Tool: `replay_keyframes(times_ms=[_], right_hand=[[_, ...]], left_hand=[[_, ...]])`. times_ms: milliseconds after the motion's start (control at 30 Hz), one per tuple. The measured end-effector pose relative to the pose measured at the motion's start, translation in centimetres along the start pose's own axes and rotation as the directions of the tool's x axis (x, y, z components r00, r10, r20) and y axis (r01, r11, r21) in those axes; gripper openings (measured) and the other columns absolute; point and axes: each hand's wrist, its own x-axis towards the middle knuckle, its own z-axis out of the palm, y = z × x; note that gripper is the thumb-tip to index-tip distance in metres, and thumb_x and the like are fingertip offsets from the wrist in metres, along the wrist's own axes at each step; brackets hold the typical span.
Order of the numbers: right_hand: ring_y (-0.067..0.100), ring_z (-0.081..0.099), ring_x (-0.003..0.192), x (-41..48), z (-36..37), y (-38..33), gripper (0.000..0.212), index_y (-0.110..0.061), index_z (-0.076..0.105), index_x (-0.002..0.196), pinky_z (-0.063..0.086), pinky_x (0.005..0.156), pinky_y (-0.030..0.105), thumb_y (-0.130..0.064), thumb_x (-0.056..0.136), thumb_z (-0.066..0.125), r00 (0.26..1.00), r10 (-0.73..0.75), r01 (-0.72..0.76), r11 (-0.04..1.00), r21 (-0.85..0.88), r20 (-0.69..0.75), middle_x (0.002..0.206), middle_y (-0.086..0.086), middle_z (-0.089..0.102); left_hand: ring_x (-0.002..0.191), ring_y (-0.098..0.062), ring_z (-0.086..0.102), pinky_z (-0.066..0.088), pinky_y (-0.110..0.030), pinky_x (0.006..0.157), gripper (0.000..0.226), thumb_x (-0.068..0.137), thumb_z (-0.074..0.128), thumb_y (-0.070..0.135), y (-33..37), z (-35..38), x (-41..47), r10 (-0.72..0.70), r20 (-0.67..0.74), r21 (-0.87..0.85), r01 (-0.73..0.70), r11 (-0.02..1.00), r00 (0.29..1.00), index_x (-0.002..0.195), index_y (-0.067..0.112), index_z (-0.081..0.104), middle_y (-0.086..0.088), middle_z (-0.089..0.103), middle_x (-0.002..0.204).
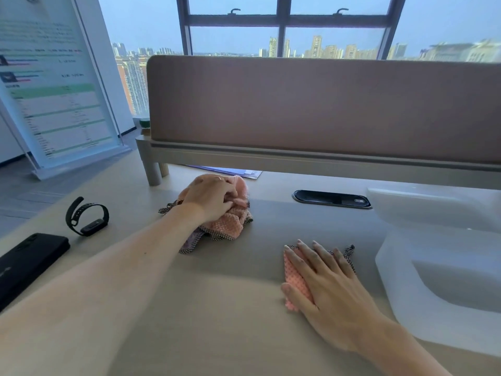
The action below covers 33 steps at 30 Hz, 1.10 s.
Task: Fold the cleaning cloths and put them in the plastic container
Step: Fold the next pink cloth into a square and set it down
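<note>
A crumpled heap of pink cleaning cloths [230, 226] with checked edging lies on the desk's far middle. My left hand [210, 198] reaches over the heap, its fingers curled into the top cloth. Nearer, at the right, a folded pink cloth [294, 278] lies flat, and my right hand [328, 289] presses on it with straight fingers, covering most of it. The translucent plastic container [401, 283] stands at the desk's right edge, just right of that cloth. Its lid [423, 204] lies behind it.
A black phone [29, 259] and a black wristband [86, 217] lie at the desk's left. A black cable grommet [332, 199] sits in the desk behind the cloths. A pink partition on a raised shelf [298, 153] closes the back. Papers [244, 172] lie under the shelf.
</note>
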Motion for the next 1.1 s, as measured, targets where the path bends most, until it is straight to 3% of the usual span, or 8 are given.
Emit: replay_keyframes(times_ms=[100,233,367,467,633,733,900,1100], right_hand=[[0.009,-0.016,0.155,0.0,0.1,0.0,0.089,-0.042,-0.003,0.160,-0.014,0.123,0.038,-0.079,0.079,-0.009,1.000,0.003,-0.003,1.000,-0.001,-0.014,0.170,-0.016,-0.008],[0.004,-0.027,0.152,-0.5,-0.8,-0.4,0.089,-0.043,-0.001,0.160,-0.016,0.124,0.035,-0.084,0.081,-0.005,0.991,-0.013,0.022,0.997,0.068,-0.134,0.168,-0.017,-0.018],[0.000,0.003,0.154,-0.2,-3.5,-2.2,0.083,-0.041,0.016,0.159,0.012,0.125,0.029,-0.076,0.086,0.037,0.930,0.029,0.115,0.923,0.366,-0.366,0.167,-0.022,0.008],[-0.007,0.030,0.142,0.7,-7.2,-3.7,0.076,-0.035,0.030,0.154,0.029,0.114,0.016,-0.051,0.088,0.064,0.870,0.097,0.240,0.771,0.589,-0.482,0.156,-0.019,0.035],[-0.016,0.029,0.136,-1.2,-11.9,-4.4,0.087,-0.035,0.026,0.156,0.024,0.107,0.005,-0.052,0.085,0.073,0.868,0.125,0.258,0.713,0.652,-0.480,0.158,-0.022,0.030],[-0.006,0.046,0.133,-3.1,-12.3,-4.2,0.076,-0.038,0.041,0.147,0.038,0.117,0.030,-0.049,0.081,0.077,0.973,0.030,0.180,0.519,0.836,-0.228,0.148,-0.018,0.049],[0.009,0.067,0.117,-4.6,-8.7,-5.6,0.036,-0.025,0.065,0.126,0.047,0.109,0.044,-0.029,0.092,0.074,0.981,-0.184,0.027,0.457,0.889,0.064,0.122,-0.005,0.074],[0.016,0.058,0.130,-5.7,-7.2,-6.0,0.041,-0.015,0.062,0.135,0.032,0.120,0.044,-0.034,0.098,0.058,0.921,-0.348,-0.059,0.316,0.947,0.173,0.134,-0.004,0.067]], left_hand=[[0.109,-0.016,0.062,0.044,-0.037,0.099,0.014,0.094,0.063,0.033,0.2,0.4,0.4,0.047,-0.115,0.010,-0.047,0.999,0.992,0.096,0.033,0.077,0.013,0.072,0.109],[0.087,0.004,0.066,0.052,-0.021,0.083,0.019,0.095,0.064,0.021,1.1,-2.5,-0.1,-0.043,-0.360,-0.389,-0.108,0.915,0.932,0.090,0.034,0.078,0.022,0.072,0.088],[0.083,-0.002,0.069,0.056,-0.020,0.076,0.017,0.103,0.058,0.029,4.9,-10.5,-3.6,-0.110,-0.479,-0.636,-0.258,0.727,0.871,0.095,0.017,0.068,0.012,0.070,0.085],[0.084,-0.024,0.072,0.062,-0.039,0.078,0.022,0.105,0.052,0.019,6.9,-14.9,-7.1,-0.102,-0.315,-0.877,-0.248,0.411,0.944,0.090,0.023,0.068,-0.002,0.073,0.091],[0.072,-0.017,0.064,0.057,-0.028,0.065,0.026,0.107,0.041,0.015,9.0,-16.5,-12.4,0.020,0.031,-0.997,0.032,-0.065,0.999,0.096,0.012,0.064,-0.002,0.068,0.082],[0.072,-0.022,0.065,0.053,-0.033,0.066,0.028,0.105,0.033,0.017,9.1,-15.9,-14.8,0.078,0.179,-0.944,0.194,-0.267,0.981,0.104,0.013,0.060,-0.009,0.067,0.085],[0.067,-0.024,0.067,0.057,-0.033,0.069,0.026,0.088,0.046,0.023,10.0,-14.0,-17.4,0.117,0.362,-0.855,0.380,-0.354,0.925,0.102,0.008,0.063,-0.012,0.069,0.083],[0.067,-0.024,0.064,0.054,-0.031,0.069,0.031,0.081,0.047,0.028,11.1,-13.8,-19.2,0.076,0.439,-0.803,0.429,-0.414,0.895,0.091,0.005,0.067,-0.011,0.067,0.080]])
